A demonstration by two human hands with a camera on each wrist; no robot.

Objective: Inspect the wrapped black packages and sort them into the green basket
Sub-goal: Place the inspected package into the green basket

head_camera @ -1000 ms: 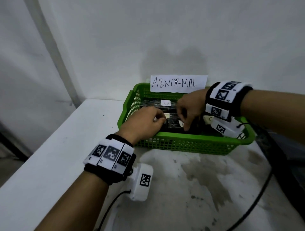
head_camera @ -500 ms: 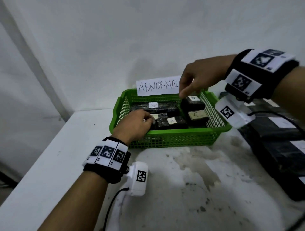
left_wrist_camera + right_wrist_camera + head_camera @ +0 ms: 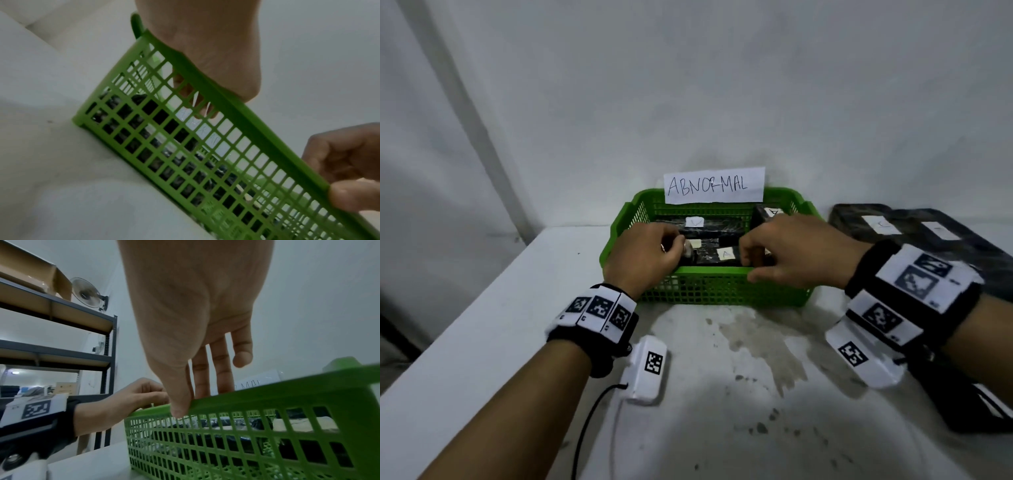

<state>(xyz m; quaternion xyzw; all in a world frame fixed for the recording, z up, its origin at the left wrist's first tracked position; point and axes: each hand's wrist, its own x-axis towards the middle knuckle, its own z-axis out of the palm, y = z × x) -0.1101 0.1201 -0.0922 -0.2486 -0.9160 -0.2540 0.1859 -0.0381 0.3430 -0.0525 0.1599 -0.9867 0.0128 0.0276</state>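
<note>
The green basket (image 3: 709, 274) stands against the wall with several wrapped black packages inside. The front package (image 3: 717, 255) carries a label marked A. My left hand (image 3: 674, 245) is inside the basket's left part, fingers curled and pinching that package's left end. My right hand (image 3: 750, 263) is at the front right: its thumb (image 3: 180, 408) lies on the outside of the front rim (image 3: 287, 391). The straight fingers (image 3: 200, 369) reach down inside toward the package's right end, their tips hidden. Through the mesh (image 3: 205, 162) the left wrist view shows dark wrapped packages.
A paper sign reading ABNORMAL (image 3: 714, 185) hangs on the basket's back wall. More black packages (image 3: 914, 229) with white labels lie on the white table (image 3: 482, 325) to the right of the basket. A metal shelf rack (image 3: 61, 356) stands off to the side.
My right hand, raised above the basket's back right half a second ago, has come down to the front rim. My left hand has stayed at the package's left end.
</note>
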